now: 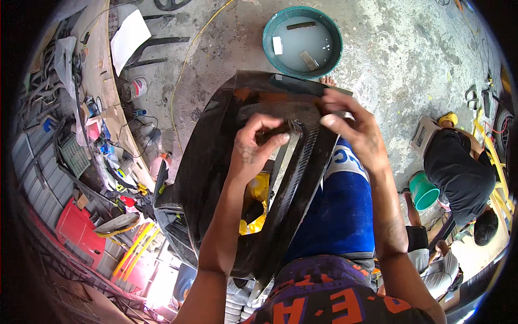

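Observation:
A large black car bumper (208,146) lies across my lap, wet-looking, with a long opening beside a ribbed strip and an orange-brown patch near its far end. My left hand (253,146) is at the far end of that opening. Its thumb and fingers close over a small dark thing at the opening's edge, too hidden to name. My right hand (356,127) is over the bumper's far right corner, fingers bent and thumb toward them. Something dark or grey shows between them, and I cannot make out what it is.
Beyond the bumper stands a green tub (265,46) of cloudy water with small flat pieces in it. A paint can (135,88) and a yellow hose (175,92) are at left. On the right, a person in black (458,167) bends near a green bucket (423,190).

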Motion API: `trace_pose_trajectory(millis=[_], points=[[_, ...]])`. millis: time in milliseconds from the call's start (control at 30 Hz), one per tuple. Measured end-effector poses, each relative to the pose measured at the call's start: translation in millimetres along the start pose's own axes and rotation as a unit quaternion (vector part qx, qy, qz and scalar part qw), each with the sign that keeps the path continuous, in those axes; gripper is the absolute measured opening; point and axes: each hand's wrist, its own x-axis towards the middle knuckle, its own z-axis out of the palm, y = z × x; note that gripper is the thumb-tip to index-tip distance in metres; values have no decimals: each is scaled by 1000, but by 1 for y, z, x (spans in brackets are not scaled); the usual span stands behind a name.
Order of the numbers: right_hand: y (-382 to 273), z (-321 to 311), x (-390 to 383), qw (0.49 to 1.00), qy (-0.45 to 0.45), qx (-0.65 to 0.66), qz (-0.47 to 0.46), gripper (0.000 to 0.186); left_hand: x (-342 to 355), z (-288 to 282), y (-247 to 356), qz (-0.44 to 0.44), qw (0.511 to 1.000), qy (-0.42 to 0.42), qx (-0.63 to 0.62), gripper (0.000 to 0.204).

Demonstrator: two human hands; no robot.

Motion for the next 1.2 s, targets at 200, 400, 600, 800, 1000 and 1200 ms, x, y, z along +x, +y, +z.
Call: trace_pose_trajectory(millis=[200, 400, 600, 800, 1000, 1200], points=[[61, 9, -36, 944, 292, 7, 151, 85, -8, 12, -40, 66, 995, -69, 4, 25], [96, 46, -46, 964, 215, 126, 93, 72, -16, 23, -40, 100, 993, -39, 44, 24], [112, 52, -35, 951, 226, 162, 137, 80, -18, 28, -39, 83, 996, -24, 23, 29], [109, 53, -37, 958, 233, 100, 135, 47, -8, 15, -34, 131, 988, -13, 81, 27], [109, 48, -48, 906, 178, -383, 14, 77, -1, 23, -35, 160, 982, -26, 101, 23], [117, 54, -47, 939, 207, -275, 12, 54, -8, 27, -37, 197, 974, -10, 108, 24]])
